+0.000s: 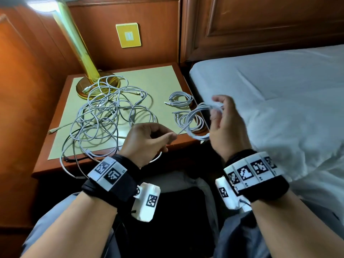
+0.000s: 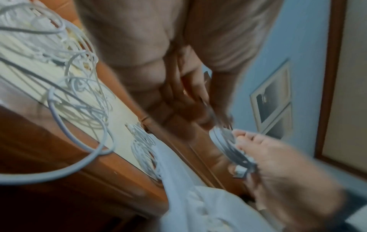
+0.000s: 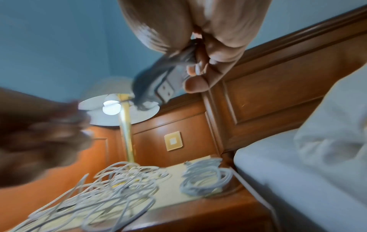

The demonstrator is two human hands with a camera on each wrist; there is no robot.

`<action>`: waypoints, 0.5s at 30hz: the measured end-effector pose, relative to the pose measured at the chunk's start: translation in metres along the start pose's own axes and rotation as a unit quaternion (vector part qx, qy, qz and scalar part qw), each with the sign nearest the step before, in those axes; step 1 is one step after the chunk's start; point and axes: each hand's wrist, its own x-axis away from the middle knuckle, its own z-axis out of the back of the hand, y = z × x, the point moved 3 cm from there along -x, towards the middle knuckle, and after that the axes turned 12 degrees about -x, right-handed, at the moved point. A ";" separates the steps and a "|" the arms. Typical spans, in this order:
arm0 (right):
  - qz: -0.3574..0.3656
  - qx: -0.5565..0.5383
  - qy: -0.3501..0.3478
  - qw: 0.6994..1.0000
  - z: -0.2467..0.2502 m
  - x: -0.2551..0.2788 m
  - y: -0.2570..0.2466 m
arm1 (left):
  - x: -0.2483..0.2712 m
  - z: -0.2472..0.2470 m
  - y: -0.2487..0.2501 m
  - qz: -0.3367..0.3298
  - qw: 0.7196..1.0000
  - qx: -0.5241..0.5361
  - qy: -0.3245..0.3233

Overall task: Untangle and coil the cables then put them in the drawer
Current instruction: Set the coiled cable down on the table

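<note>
While motion blur smears both wrist views, the right hand (image 1: 226,123) clearly grips a half-wound white coil (image 1: 195,116) just above the nightstand (image 1: 158,79) front-right corner. The left hand (image 1: 147,142) pinches that cable's loose tail. Two finished coils (image 1: 181,99) lie beside the tangled heap (image 1: 109,116) on the nightstand; the drawer is out of sight.

Blurred left hand (image 2: 178,75) at top centre, fingers pointing down, grip unclear. Right hand (image 2: 278,169) at lower right, pinching a small white cable coil (image 2: 228,144) with a plug end. Tangled white cables (image 2: 65,81) at left on the cream-topped nightstand (image 2: 123,158). Another coiled cable (image 2: 143,149) near its edge. White bedsheet (image 2: 188,204) at bottom centre.
</note>
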 end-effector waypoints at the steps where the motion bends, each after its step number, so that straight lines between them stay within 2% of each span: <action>1: 0.007 -0.001 0.035 0.999 0.007 -0.004 0.001 | 0.003 -0.002 0.001 -0.003 0.999 0.017 -0.048; 2: 0.016 0.000 0.057 0.998 0.012 -0.006 0.003 | 0.007 -0.005 0.003 -0.007 0.996 0.025 -0.089; 4: 0.032 0.002 0.070 0.997 0.013 -0.006 0.004 | 0.013 -0.014 0.003 -0.011 0.992 0.023 -0.120; 8: 0.056 -0.011 0.017 0.998 -0.001 0.001 0.005 | 0.016 -0.027 -0.002 -0.009 0.993 0.023 -0.118; 11: 0.068 -0.034 -0.038 0.996 -0.009 0.003 0.005 | 0.013 -0.022 0.000 -0.002 0.992 0.088 -0.087; 15: 0.075 -0.067 -0.061 0.993 -0.012 0.006 0.002 | 0.011 -0.014 0.003 0.024 0.981 0.169 -0.089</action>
